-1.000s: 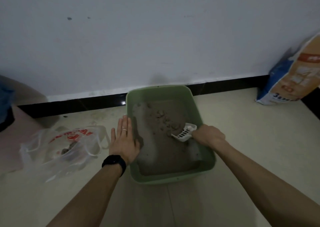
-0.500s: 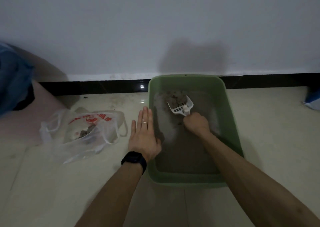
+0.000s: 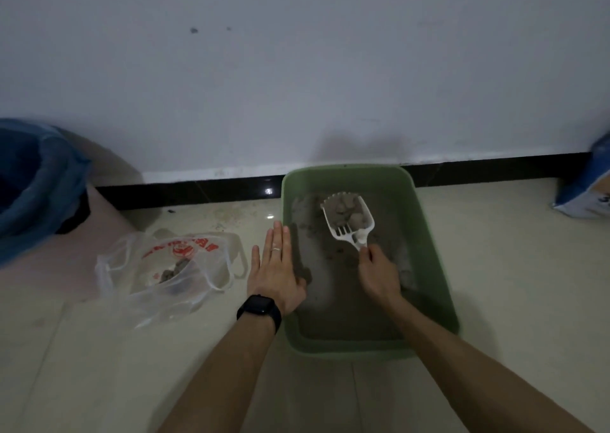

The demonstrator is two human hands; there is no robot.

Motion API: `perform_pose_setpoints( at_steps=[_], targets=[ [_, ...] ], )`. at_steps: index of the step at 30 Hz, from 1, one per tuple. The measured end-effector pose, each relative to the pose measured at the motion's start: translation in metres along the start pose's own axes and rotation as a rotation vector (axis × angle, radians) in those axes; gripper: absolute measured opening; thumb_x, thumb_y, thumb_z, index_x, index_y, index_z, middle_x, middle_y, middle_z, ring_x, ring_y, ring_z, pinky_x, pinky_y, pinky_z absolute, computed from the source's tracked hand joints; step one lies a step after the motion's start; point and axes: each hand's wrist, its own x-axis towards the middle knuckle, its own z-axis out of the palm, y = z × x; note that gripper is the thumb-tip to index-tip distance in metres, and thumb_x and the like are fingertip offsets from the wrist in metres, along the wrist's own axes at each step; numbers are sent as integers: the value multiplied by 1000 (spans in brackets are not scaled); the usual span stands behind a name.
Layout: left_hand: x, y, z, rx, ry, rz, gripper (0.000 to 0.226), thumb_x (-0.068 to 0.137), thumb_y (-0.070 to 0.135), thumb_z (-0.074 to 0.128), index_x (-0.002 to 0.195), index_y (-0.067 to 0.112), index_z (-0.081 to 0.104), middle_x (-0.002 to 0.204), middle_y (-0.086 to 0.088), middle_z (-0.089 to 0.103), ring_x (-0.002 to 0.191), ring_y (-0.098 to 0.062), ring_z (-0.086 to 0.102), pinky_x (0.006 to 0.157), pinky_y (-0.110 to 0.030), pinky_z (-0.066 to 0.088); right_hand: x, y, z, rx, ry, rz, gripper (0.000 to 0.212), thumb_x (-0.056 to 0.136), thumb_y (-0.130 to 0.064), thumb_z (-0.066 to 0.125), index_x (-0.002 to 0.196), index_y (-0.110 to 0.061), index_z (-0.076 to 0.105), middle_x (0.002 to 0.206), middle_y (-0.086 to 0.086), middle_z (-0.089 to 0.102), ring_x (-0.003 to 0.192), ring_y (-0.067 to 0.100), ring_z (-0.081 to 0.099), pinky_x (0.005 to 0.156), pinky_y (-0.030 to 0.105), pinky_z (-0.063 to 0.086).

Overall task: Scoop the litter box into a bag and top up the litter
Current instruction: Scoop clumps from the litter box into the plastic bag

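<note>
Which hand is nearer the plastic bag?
Left. The left hand lies flat on the litter box rim, beside the plastic bag; the right hand grips the scoop inside the box, farther off.

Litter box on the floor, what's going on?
A person is mid-scoop. The right hand holds the white scoop, loaded with clumps, at the far end of the green litter box. The left hand lies flat on the box's left rim. A clear bag with some clumps in it lies on the floor to the left.
</note>
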Motion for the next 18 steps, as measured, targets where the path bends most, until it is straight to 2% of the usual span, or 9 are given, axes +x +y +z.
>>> perform_pose_setpoints(
  at_steps=[2, 5, 9, 14, 18],
  targets=[
    [-1, -3, -4, -8, -42, 25, 99, 93, 46, 44, 149, 14, -32, 153, -2, -40, 148, -19, -25, 122, -46, -9, -7, 1, -14, -34, 4, -28, 29, 104, -31, 34, 93, -13, 54, 93, 10, 62, 88, 31, 60, 76, 36, 43],
    [-3, -17, -14, 52, -118, 94, 92, 97, 52, 38, 150, 19, -30, 155, 2, -37, 148, -16, -23, 121, -46, -9, -19, -3, -29, -85, 21, -66, 28, 104, -31, 35, 89, -15, 52, 88, 7, 60, 77, 23, 56, 71, 33, 38],
    [-6, -36, -34, 136, -159, 165, 83, 97, 65, 24, 155, 24, -16, 161, 6, -23, 151, -15, -14, 120, -48, -6, -32, -16, -36, -100, 34, -105, 31, 103, -34, 36, 85, -17, 54, 85, 6, 63, 77, 24, 59, 72, 37, 48],
    [-19, -41, -52, 123, -191, 164, 81, 99, 54, 40, 158, 20, -4, 166, 1, -7, 152, -17, -4, 122, -49, 2, -46, -43, -35, -30, 20, -144, 31, 105, -29, 39, 89, -14, 60, 83, 4, 62, 71, 12, 54, 58, 26, 38],
    [-24, -43, -64, 114, -162, 180, 82, 97, 45, 49, 158, 18, 2, 166, -2, 0, 152, -21, 0, 123, -48, 6, -53, -57, -29, 23, 47, -174, 34, 105, -30, 39, 91, -11, 64, 87, 8, 64, 75, 17, 55, 62, 28, 37]
  ],
)
